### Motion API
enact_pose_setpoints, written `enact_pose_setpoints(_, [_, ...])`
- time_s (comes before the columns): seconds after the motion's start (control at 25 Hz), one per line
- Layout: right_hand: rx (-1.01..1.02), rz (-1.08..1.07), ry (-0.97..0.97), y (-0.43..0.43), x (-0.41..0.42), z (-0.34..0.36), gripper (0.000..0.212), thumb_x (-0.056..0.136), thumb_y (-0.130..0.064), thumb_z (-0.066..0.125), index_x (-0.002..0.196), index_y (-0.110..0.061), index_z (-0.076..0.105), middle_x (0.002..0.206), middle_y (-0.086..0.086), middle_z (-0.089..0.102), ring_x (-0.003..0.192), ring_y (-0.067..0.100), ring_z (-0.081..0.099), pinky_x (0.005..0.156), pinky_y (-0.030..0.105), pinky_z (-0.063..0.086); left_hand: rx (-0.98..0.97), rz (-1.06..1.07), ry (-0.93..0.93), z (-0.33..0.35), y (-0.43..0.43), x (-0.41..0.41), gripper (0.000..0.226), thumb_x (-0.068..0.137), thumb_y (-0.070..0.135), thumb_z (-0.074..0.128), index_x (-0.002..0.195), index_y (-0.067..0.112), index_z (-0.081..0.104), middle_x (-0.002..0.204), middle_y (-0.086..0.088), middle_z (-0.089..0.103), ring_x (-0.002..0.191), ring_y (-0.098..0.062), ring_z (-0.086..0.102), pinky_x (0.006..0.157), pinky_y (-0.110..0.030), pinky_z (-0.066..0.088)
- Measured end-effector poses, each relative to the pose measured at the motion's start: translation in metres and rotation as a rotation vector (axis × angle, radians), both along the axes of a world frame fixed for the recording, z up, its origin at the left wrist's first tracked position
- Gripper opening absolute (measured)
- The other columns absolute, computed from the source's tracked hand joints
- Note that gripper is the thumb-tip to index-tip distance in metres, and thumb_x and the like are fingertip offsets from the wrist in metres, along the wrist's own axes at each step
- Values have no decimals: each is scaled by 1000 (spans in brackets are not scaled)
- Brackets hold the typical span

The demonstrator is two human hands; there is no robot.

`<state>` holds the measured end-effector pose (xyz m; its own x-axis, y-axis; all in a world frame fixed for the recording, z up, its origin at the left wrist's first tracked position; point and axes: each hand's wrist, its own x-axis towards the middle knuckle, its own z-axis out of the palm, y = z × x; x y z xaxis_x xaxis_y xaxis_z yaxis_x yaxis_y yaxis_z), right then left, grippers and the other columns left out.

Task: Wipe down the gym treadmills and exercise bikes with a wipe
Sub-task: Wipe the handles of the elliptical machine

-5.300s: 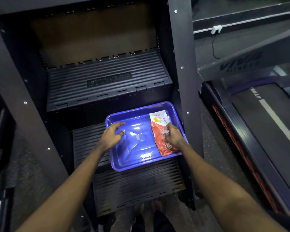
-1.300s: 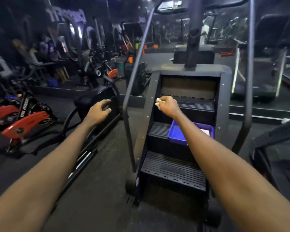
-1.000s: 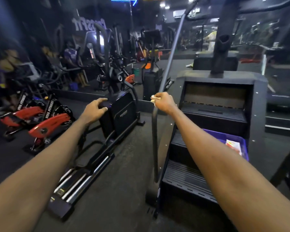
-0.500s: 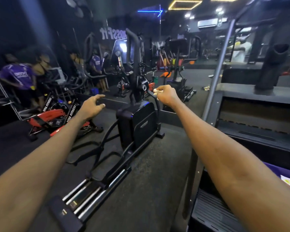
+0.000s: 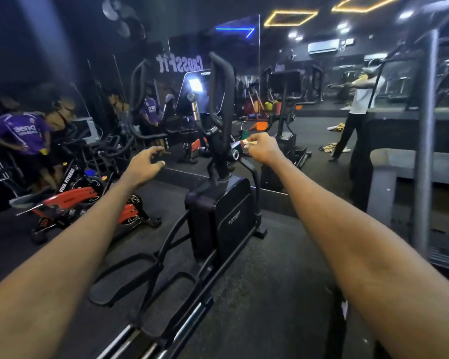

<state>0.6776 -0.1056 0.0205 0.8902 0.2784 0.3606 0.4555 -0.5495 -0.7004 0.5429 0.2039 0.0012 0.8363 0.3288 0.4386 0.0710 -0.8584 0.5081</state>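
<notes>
Commercial gym. A black elliptical stands at centre on a dark floor, with a red bike marked "VIVA FITNESS" at left and a stepper at right. A mirror wall shows further machines and reversed "CrossFit" lettering. Strip lights and an air conditioner appear above. A person in a sports jersey stands at left.

A dim, dark gym. Light comes from yellow rectangular ceiling strips at the far right, a blue neon line and a glaring white console screen. A purple-shirted figure at the far left is blurred. Wide-angle distortion stretches the near edges.
</notes>
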Motion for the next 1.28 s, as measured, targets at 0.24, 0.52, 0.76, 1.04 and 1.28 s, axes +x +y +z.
enact_pose_setpoints(0.24, [-20,-73,-102,78,103,5,27,87,-8,60,111,-2,71,110,17,69,105,28,62,86,30,47,-20,-57,6,13,93,121,48,92,16,63,139,19,54,123,-10,63,116,-27,57,95,-28,38])
enact_pose_setpoints(0.52, [-23,-149,-177,145,233,-6,30,88,-9,47,92,7,73,98,23,70,108,35,58,94,29,45,-12,-219,1,9,130,284,46,90,14,63,135,22,56,126,-8,64,117,-25,59,100,-31,42])
enact_pose_setpoints(0.76, [8,-159,-390,174,307,-12,37,90,0,47,126,-4,55,118,15,52,111,27,53,90,17,33,-26,-318,-70,10,136,406,48,94,17,59,141,22,51,121,-9,65,110,-22,62,101,-25,41])
enact_pose_setpoints(1.04, [148,-198,-572,217,346,-45,16,92,-5,58,104,-7,68,103,3,57,100,19,57,90,15,42,-244,-410,-65,4,125,501,75,99,46,48,158,19,9,122,0,62,108,-19,58,97,-28,40])
enact_pose_setpoints(1.28, [132,-275,-655,225,339,-82,17,91,-5,65,105,-12,71,98,-2,59,91,12,60,86,23,51,-387,-596,-161,9,110,546,68,102,44,43,156,15,14,127,-1,60,121,-16,55,102,-24,37])
